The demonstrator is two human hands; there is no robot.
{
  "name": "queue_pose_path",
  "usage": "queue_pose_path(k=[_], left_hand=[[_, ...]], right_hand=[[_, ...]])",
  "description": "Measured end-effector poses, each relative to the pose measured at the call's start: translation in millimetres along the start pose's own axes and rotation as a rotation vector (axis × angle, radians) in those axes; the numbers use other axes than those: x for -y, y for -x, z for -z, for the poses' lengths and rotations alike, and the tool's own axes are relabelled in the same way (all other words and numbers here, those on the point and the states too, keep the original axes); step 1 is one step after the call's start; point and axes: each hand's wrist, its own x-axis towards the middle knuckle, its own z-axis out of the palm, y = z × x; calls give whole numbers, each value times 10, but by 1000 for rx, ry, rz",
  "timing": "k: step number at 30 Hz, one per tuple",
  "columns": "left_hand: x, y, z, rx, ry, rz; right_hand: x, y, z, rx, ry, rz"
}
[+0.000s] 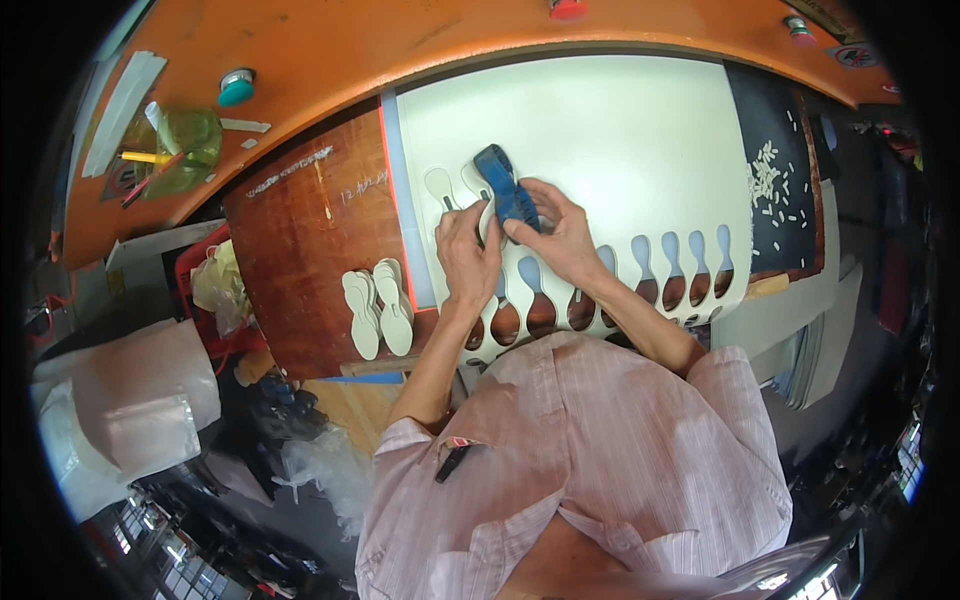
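Observation:
My right hand (562, 235) grips a blue sole-shaped cutting die (493, 168), tilted over a large pale sheet (600, 120). Close beside it, my left hand (465, 255) has its fingers curled round a pale insole piece (488, 218), which is partly hidden by the fingers and the die. Just beyond the left hand, a sole-shaped outline (438, 184) shows in the sheet. Along the near edge of the sheet runs a row of sole-shaped cut-outs, with brown board and a grey-blue surface visible through them.
Two stacks of pale insoles (396, 318) lie on the brown board (310, 220) at left. Small white scraps (768, 180) are scattered on a black surface at right. An orange machine beam (400, 35) with a green button (236, 88) spans the far side.

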Motion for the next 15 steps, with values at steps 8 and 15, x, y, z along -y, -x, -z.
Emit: queue_pose_path(k=[8, 15], left_hand=[[70, 40, -126, -143, 39, 29], [56, 6, -127, -114, -12, 47]], right_hand=[[30, 18, 203, 7, -258, -106], [418, 273, 686, -154, -21, 15]])
